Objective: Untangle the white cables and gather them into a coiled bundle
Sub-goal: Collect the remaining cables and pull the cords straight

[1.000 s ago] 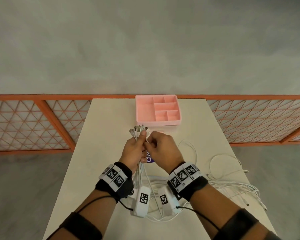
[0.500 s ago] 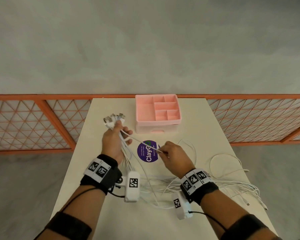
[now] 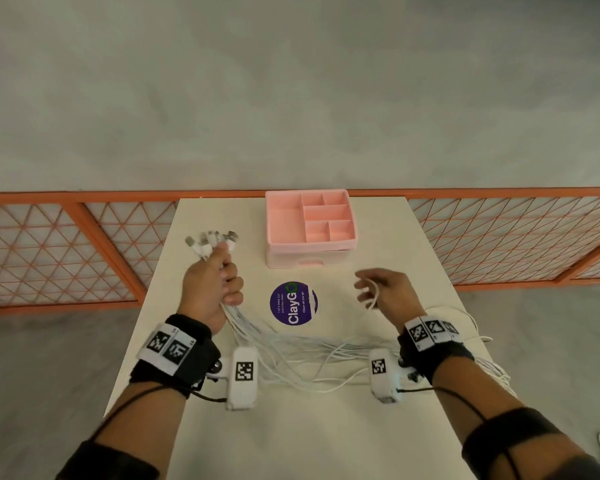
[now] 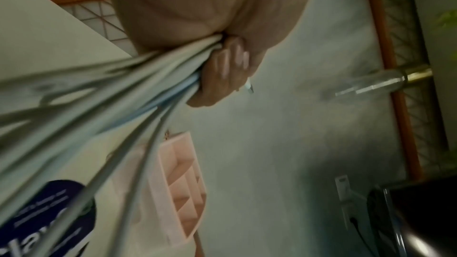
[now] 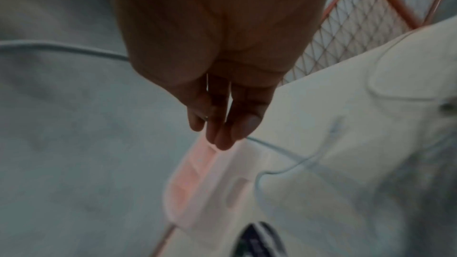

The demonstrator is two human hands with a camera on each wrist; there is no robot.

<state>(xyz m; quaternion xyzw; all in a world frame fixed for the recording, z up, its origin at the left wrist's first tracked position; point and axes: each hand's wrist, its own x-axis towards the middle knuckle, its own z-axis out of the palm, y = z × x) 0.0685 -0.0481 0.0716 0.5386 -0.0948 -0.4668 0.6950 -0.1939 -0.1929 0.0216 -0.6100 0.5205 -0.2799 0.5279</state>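
Observation:
My left hand [image 3: 222,275] grips a thick bunch of white cables [image 3: 305,351] near their ends, over the left of the table. Several plugs [image 3: 210,240] stick up above the fist. In the left wrist view the fingers [image 4: 223,69] curl tightly round the strands [image 4: 118,93], which fan down toward the table. My right hand [image 3: 369,289] hovers to the right with fingers loosely spread. One thin cable [image 3: 374,297] lies across them. In the right wrist view the fingers [image 5: 220,124] point nearly straight and that cable [image 5: 284,152] passes at their tips.
A pink compartment organiser [image 3: 310,223] stands at the table's far middle edge. A round purple sticker [image 3: 293,303] lies between my hands on the white table [image 3: 291,431]. More loose cable loops [image 3: 468,327] trail off the right side. Orange mesh fencing [image 3: 66,244] runs behind.
My hands have moved apart. The left hand carried the plug ends left, and the right hand swung right, let go of the strand it pinched, and spread its fingers.

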